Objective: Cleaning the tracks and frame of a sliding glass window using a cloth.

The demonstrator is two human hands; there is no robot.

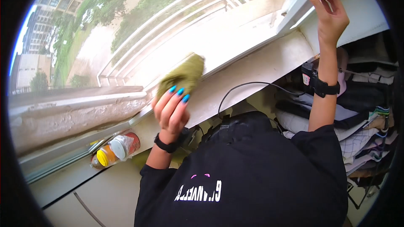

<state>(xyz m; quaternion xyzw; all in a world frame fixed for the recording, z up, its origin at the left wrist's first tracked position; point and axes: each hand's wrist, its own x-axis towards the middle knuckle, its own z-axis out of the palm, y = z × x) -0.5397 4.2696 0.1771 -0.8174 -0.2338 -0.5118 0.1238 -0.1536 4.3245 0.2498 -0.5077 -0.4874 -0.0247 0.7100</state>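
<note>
My left hand, with blue nails, grips a crumpled olive-green cloth. The cloth lies against the lower window edge, above the white sill, and is slightly blurred. My thumb on that side is mostly hidden. Raised at the upper right, my right hand has its thumb, with a red nail, and its fingers around the white window frame; the exact contact is partly hidden. Each wrist wears a black strap. Behind the cloth is the window screen.
Lidded containers, one with a yellow lid, stand on the ledge at the lower left. A black cable loops over the sill. Clothes on hangers crowd the right side. Outside is a white metal railing.
</note>
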